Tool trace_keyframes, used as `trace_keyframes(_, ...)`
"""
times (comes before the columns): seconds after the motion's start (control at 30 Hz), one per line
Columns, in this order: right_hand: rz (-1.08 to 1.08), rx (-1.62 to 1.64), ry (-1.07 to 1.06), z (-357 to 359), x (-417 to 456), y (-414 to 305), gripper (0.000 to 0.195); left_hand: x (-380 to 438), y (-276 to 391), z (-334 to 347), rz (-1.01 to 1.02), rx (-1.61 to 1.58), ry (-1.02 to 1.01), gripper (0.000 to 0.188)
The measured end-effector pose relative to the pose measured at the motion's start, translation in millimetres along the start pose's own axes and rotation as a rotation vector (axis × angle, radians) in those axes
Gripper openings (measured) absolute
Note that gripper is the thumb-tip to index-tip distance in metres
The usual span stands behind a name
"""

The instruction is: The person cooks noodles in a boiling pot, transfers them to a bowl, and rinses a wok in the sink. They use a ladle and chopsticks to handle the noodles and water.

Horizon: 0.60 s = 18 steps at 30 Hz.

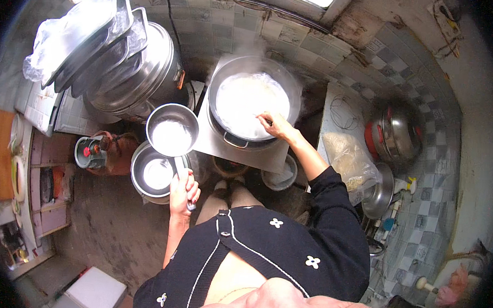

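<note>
My left hand (184,189) grips the handle of a metal saucepan (173,112). That saucepan is held over part of a round metal pot (137,177), which stands lower down at the left. My right hand (276,125) is over the near right side of a large metal pot (235,140), its fingers curled together near the pale contents (250,97). Whether the fingers pinch something is too small to tell. Steam rises from the large pot, which stands on a metal-topped stand (213,145).
A big lidded steel pot (161,64) at the left carries stacked metal trays (108,56) under clear plastic. A gas cylinder (113,152) stands below it. To the right are a plastic bag of pale food (347,160), a metal basin (381,192) and a lidded pot (402,136).
</note>
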State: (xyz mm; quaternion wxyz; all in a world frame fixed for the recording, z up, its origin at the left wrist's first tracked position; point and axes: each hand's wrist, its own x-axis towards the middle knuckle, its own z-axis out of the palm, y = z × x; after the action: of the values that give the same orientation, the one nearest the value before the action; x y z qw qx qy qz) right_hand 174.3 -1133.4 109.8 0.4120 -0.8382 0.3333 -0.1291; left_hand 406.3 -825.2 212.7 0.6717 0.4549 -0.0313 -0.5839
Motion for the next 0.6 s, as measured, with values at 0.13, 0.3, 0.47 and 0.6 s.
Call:
trace_keyframes(0.13,0.031,-0.008,-0.065,-8,-31,-23,0.021,9,5,-2,-0.026,0.01,-0.098,0.022)
trace_keyframes(0.3,-0.065,-0.05,0.367,-23,-83,-110,0.017,14,20,17,-0.041,0.11,-0.231,0.022)
trace_keyframes(0.47,-0.009,-0.093,0.792,6,-157,-136,0.016,29,16,52,-0.094,0.376,-0.373,0.03)
trace_keyframes(0.6,0.18,-0.075,1.05,24,-241,-181,0.016,33,-11,78,-0.318,0.475,-0.597,0.036)
